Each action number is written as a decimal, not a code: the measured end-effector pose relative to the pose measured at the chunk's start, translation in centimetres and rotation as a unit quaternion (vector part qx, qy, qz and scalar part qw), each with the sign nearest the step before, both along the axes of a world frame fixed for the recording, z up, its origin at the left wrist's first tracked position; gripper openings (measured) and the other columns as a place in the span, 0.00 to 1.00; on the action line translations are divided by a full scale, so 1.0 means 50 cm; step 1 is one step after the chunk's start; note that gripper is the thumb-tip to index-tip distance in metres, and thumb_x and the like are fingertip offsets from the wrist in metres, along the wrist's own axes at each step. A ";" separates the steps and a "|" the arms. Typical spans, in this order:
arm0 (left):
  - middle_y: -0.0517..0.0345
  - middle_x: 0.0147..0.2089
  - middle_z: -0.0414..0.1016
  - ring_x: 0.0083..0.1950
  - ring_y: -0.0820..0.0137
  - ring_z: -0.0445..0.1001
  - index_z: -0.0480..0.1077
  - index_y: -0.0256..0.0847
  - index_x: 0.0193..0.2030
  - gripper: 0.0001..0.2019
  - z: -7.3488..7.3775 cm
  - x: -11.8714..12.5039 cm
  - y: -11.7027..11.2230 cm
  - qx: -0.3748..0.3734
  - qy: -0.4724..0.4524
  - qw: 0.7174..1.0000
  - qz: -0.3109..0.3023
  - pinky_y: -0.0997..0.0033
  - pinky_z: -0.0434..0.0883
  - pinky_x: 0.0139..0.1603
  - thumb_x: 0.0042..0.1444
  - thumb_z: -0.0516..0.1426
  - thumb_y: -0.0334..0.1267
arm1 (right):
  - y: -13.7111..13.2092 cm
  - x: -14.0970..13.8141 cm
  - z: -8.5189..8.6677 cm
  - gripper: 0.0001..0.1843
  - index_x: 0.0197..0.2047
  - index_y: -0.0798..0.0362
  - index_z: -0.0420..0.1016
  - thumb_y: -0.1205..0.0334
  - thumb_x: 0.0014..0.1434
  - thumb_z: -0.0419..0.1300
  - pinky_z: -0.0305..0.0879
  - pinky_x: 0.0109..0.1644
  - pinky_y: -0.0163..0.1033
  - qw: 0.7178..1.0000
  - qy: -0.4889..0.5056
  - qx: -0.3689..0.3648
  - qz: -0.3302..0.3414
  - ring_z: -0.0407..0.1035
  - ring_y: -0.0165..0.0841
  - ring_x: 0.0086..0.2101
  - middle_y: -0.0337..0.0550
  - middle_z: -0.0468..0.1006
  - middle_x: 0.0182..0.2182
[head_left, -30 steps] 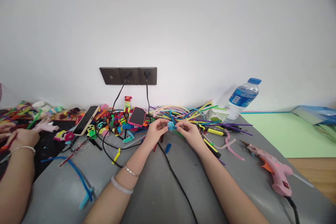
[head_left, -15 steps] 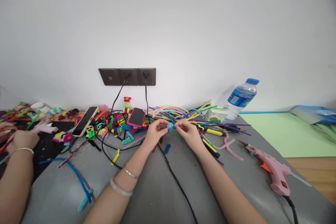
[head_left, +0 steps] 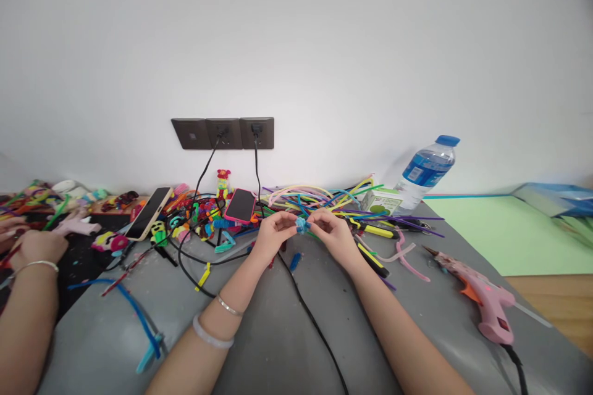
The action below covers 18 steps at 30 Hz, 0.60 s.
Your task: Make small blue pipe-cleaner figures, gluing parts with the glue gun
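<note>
"Is light falling evenly?"
"Softly; the wall point(head_left: 296, 43) is looking bright, the bottle point(head_left: 427, 170) casting a faint shadow."
"Edges stretching?"
"Yes, and the upper-right corner is looking dim."

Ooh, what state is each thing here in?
Fuzzy blue bundle: pinched by left hand and right hand.
Clear plastic bottle, blue label: capped.
Pink plastic glue gun, right: lying, stick inserted.
Pink-cased rectangular phone: screen dark.
Cream-edged rectangular phone: screen dark.
Black plugs: inserted in brown wall sockets.
</note>
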<state>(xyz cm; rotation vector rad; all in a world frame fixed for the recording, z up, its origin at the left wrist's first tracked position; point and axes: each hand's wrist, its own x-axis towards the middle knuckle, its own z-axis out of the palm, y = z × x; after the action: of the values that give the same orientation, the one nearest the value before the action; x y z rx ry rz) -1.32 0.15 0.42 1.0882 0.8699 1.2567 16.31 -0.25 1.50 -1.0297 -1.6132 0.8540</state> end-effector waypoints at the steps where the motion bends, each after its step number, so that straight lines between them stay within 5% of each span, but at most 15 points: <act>1: 0.55 0.33 0.80 0.37 0.69 0.77 0.76 0.37 0.34 0.16 0.000 0.000 0.000 -0.001 -0.001 1.000 0.001 0.70 0.72 0.42 0.37 0.72 0.38 | 0.000 0.000 -0.001 0.10 0.32 0.52 0.76 0.54 0.57 0.63 0.58 0.32 0.38 1.000 0.000 0.001 0.002 0.65 0.34 0.32 0.44 0.73 0.34; 18: 0.54 0.34 0.80 0.37 0.68 0.77 0.77 0.37 0.34 0.15 -0.003 0.003 -0.006 0.020 0.009 1.000 0.013 0.69 0.73 0.42 0.38 0.71 0.38 | -0.002 -0.001 -0.001 0.11 0.32 0.52 0.75 0.52 0.58 0.63 0.57 0.30 0.38 1.000 -0.004 0.011 0.004 0.64 0.33 0.29 0.44 0.73 0.34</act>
<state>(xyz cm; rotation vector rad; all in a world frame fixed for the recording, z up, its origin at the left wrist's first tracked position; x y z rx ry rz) -1.17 -0.13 0.25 1.1241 0.8779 1.2925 16.24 -0.33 1.45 -1.0122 -1.6320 0.8368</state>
